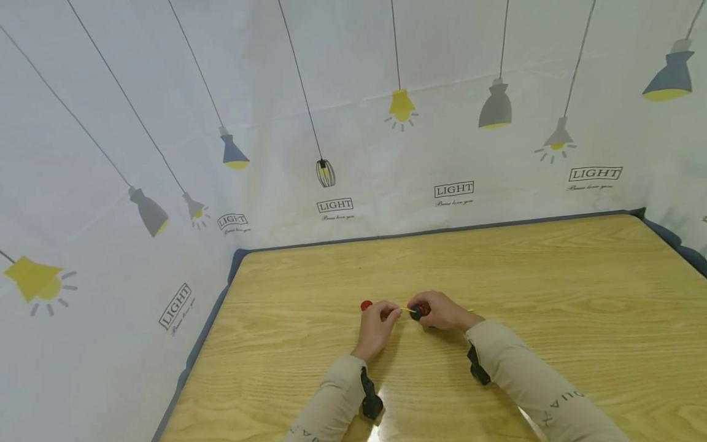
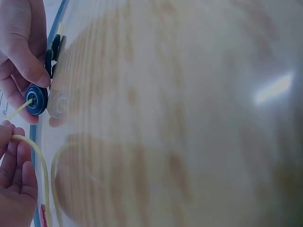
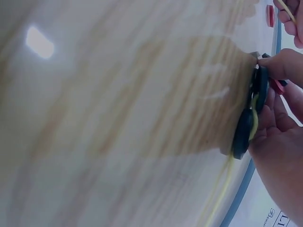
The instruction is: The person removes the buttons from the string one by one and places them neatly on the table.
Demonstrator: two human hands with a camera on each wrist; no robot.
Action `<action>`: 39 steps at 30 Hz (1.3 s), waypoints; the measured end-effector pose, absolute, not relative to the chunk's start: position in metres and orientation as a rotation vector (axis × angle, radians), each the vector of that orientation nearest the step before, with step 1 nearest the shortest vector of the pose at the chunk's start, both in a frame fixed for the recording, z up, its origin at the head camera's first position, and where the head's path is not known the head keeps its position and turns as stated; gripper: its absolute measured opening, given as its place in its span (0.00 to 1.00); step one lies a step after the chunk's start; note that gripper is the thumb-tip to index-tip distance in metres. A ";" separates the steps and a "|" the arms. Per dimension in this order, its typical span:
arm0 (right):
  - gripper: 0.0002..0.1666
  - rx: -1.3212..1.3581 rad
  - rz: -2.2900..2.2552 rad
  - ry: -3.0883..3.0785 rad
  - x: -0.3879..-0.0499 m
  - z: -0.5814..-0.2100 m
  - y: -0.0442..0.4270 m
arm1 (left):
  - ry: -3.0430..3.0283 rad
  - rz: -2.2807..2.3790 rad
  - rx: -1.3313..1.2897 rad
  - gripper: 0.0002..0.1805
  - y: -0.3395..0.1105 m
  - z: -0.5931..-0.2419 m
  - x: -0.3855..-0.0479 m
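Observation:
My left hand (image 1: 378, 325) pinches a thin yellow cord (image 2: 46, 175) between thumb and fingertip. Just to its right, my right hand (image 1: 444, 312) grips a dark, round, button-like disc (image 2: 37, 100) by its edge. The cord runs from the left fingertips into the middle of this disc. Under the right hand, in the right wrist view, another dark disc (image 3: 242, 135) stands on the cord close to the table. A red disc (image 3: 279, 86) is partly hidden by the right fingers. Another red disc (image 1: 366, 305) lies by the left hand.
Both hands work low over a wooden table (image 1: 309, 282). Cord ends (image 3: 215, 198) trail across the tabletop on the right hand's side. A white sheet printed with lamps (image 1: 375, 153) hangs behind and to the left of the table.

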State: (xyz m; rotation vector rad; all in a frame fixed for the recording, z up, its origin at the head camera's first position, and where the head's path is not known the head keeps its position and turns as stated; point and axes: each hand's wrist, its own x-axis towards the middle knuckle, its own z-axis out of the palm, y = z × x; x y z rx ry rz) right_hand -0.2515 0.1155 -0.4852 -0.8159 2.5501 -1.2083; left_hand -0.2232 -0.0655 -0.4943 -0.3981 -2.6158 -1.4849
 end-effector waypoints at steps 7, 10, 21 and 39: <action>0.15 -0.766 -1.253 2.556 -0.251 -0.486 0.115 | -2.588 -1.494 -0.414 0.06 -0.067 -0.496 -0.224; 0.14 -0.735 -1.283 2.549 -0.251 -0.485 0.113 | -2.586 -1.497 -0.403 0.06 -0.066 -0.496 -0.224; 0.15 -0.691 -1.314 2.551 -0.249 -0.484 0.112 | -2.588 -1.512 -0.400 0.06 -0.065 -0.494 -0.223; 0.02 -0.826 -1.364 2.530 -0.249 -0.487 0.113 | -2.607 -1.549 -0.380 0.08 -0.068 -0.493 -0.222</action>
